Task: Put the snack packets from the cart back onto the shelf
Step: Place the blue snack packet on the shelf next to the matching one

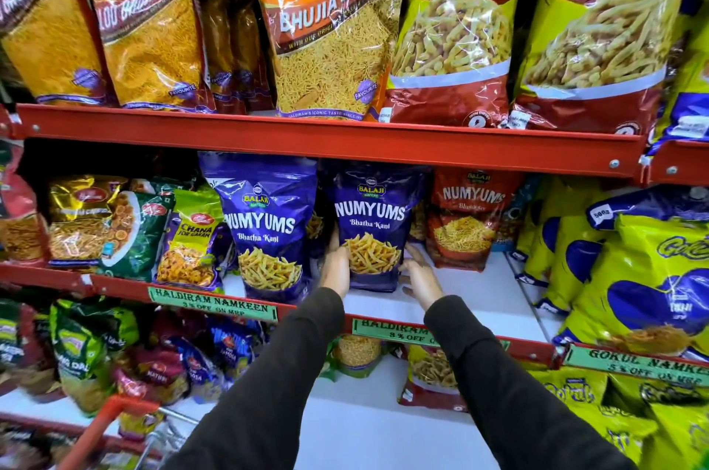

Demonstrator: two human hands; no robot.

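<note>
A shop aisle fills the frame, red metal shelving stacked with snack bags on white shelf boards. Nearest, at the lower left of the frame, the red handle and wire rim of a cart (111,427) poke in, its contents too blurred to tell. Two arms in dark sleeves (276,385) reach up from the bottom centre toward the middle shelf (479,300), whose red front lip carries green price labels (213,306) reading "Haldiram Namkeen". At the frame's centre, a purple Numyums Bhatha Kani packet (370,228) stands upright on that shelf, long axis vertical, top toward the shelf above, printed face turned out to the aisle. The left hand (335,266) lies flat against the packet's lower left edge, fingers pointing up along its side; the grip there is a press of the palm and not a closed fist. The right hand (420,276) is just beside the packet's lower right corner with fingers spread and loose, released; whether its fingertips touch the bag cannot be told. Immediately left stands a second identical purple packet (268,228), also upright and facing out, and to the right a red Numyums packet (470,216). Farther up, the top shelf holds a large orange Bhujia Sev bag (330,28).
</note>
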